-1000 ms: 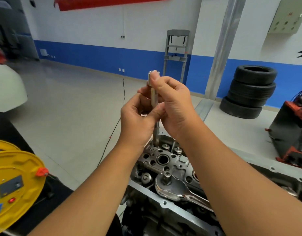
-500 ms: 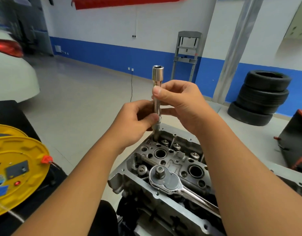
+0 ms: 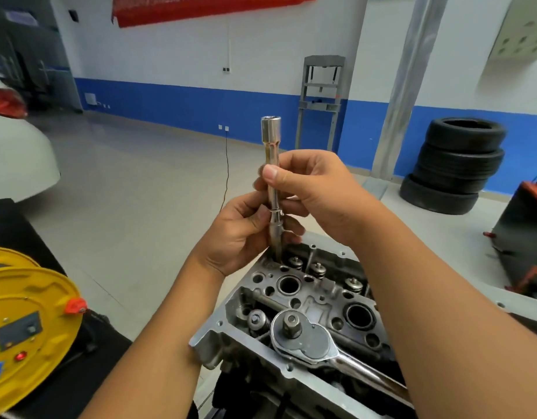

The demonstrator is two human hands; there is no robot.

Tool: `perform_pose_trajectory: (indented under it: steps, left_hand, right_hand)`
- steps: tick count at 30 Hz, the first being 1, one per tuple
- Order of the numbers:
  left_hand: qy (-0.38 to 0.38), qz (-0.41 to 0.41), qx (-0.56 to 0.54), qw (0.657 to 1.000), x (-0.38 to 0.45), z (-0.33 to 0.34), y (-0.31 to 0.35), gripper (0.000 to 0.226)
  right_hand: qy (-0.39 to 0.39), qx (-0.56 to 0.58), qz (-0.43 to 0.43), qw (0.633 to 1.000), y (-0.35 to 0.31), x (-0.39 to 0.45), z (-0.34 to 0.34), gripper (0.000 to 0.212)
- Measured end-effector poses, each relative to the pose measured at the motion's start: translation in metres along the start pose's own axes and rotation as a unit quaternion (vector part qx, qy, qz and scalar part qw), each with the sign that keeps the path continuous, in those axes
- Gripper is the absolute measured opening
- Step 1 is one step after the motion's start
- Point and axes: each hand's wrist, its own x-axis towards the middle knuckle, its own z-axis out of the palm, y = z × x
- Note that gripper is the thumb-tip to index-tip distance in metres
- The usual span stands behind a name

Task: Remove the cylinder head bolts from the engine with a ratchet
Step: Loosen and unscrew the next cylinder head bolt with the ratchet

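An extension bar (image 3: 273,179) with its socket (image 3: 276,229) stands upright over the far-left corner of the cylinder head (image 3: 318,300), its lower end entering a bolt hole (image 3: 276,261) there; whether a bolt sits in that hole cannot be seen. The vertical hold probably serves to keep the tool in line with the deep bolt recess while it is turned by finger. The ratchet (image 3: 303,337) lies flat across the near end of the head, drive square upward, handle running toward the lower right, touched by neither hand; laid there it stays within easy reach, and its absence from the bar suggests that leverage is not needed at this hole just now. The right hand (image 3: 315,189) pinches the upper shaft of the bar between thumb and curled fingers, just below the flared top. The left hand (image 3: 246,234) wraps its fingers and thumb round the lower section at the joint with the socket, steadying it just above the head. Both hands are closed on the tool.
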Motion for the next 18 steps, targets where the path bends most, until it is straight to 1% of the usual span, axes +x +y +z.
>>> perform_pose_trajectory:
  steps: [2,5,6,7,9,10,12,14,15,16,18]
  left_hand:
    - [0.005,0.021,0.024,0.999,0.004,-0.009,-0.006,0.035]
    - [0.068,0.047,0.053,0.995,0.006,-0.014,-0.018,0.041]
    - [0.083,0.05,0.049,0.994,0.007,-0.013,-0.021,0.044]
    - [0.091,0.049,0.041,0.994,0.007,-0.013,-0.022,0.046]
    - [0.085,0.038,0.035,0.995,0.009,-0.012,-0.019,0.045]
    - [0.076,0.028,0.041,0.996,0.01,-0.012,-0.016,0.042]
    - [0.054,0.011,0.048,0.997,0.007,-0.009,-0.01,0.036]
    - [0.039,-0.011,0.053,0.998,0.002,-0.006,-0.002,0.035]
    - [0.035,-0.02,0.073,0.996,-0.002,-0.006,0.003,0.035]
    - [0.035,-0.027,0.102,0.994,-0.005,-0.005,0.008,0.032]
    - [0.05,-0.03,0.141,0.988,-0.011,-0.003,0.02,0.026]
  right_hand:
    - [0.002,0.019,0.004,1.0,0.007,0.001,0.001,0.018]
    - [0.015,0.033,-0.008,0.999,0.016,0.004,0.004,0.014]
    - [0.024,0.036,-0.014,0.999,0.018,0.004,0.005,0.015]
    - [0.033,0.04,-0.018,0.998,0.02,0.004,0.006,0.02]
    - [0.048,0.044,-0.026,0.998,0.021,0.004,0.006,0.033]
    - [0.053,0.041,-0.025,0.997,0.021,0.004,0.006,0.035]
    - [0.05,0.022,-0.021,0.998,0.019,0.002,0.006,0.03]
    - [0.042,0.002,-0.019,0.999,0.016,0.001,0.006,0.023]
    - [0.032,-0.003,-0.021,0.999,0.015,0.001,0.007,0.021]
    - [0.017,-0.005,-0.02,1.0,0.015,0.0,0.008,0.021]
    - [-0.022,-0.013,-0.01,1.0,0.012,-0.001,0.009,0.028]
